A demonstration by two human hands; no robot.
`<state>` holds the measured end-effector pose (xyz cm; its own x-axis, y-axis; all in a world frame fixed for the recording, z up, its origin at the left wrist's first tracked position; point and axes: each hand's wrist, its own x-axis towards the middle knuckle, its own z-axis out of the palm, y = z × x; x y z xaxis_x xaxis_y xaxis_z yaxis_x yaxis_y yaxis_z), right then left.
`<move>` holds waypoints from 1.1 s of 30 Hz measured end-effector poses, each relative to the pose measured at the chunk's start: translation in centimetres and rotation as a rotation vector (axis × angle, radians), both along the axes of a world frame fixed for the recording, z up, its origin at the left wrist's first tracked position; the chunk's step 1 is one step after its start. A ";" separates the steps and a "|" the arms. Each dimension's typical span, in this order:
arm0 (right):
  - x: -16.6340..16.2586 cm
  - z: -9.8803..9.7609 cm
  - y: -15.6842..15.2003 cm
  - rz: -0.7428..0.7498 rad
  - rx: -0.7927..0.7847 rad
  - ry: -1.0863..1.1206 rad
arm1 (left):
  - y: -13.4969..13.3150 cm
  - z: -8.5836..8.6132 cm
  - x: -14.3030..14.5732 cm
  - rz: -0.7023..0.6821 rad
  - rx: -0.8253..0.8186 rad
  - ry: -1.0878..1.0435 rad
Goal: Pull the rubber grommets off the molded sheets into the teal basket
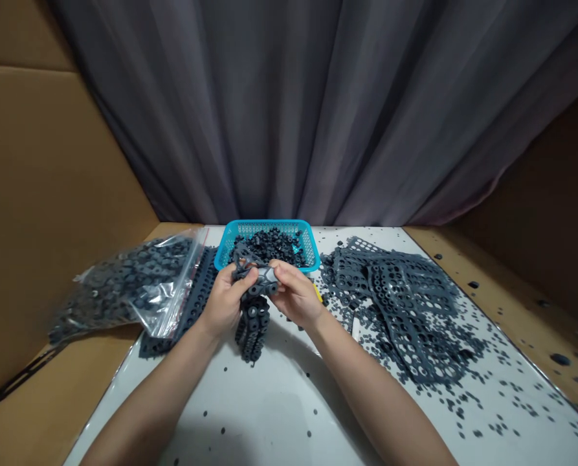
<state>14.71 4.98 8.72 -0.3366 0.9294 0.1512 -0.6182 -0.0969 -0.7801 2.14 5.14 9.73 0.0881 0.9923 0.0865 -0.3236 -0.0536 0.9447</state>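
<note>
Between my two hands, just in front of the blue basket (pixel 313 249), is a dark grey rubber sheet of moulded round parts (pixel 254 323). A strip of it hangs down below my fingers. My left hand (pixel 227 294) grips the sheet's left side, thumb on top. On its right side my right hand (pixel 296 294) pinches the same sheet, fingers closed near a paler patch. Small black rubber rings (pixel 274 244) fill the basket. How the fingertips sit behind the sheet is hidden.
At left, a clear zip bag (pixel 138 278) of small dark rings lies partly over another rubber sheet (pixel 202 281). Perforated leftover sheets (pixel 415 291) are piled at right among many scattered black bits. Something yellow (pixel 318 293) shows behind my right hand. Cardboard walls (pixel 41 194) flank the white table (pixel 250 414).
</note>
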 end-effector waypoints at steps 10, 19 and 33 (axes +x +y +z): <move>1.1 1.4 0.4 -0.118 0.201 0.002 | 0.3 1.7 -0.2 0.135 -0.028 -0.224; 1.9 1.7 0.5 -0.060 0.294 -0.080 | -1.0 2.5 -0.9 0.085 -0.019 0.033; 4.0 2.5 -0.1 -0.443 0.722 -0.948 | -1.2 2.2 -0.8 0.118 0.045 0.296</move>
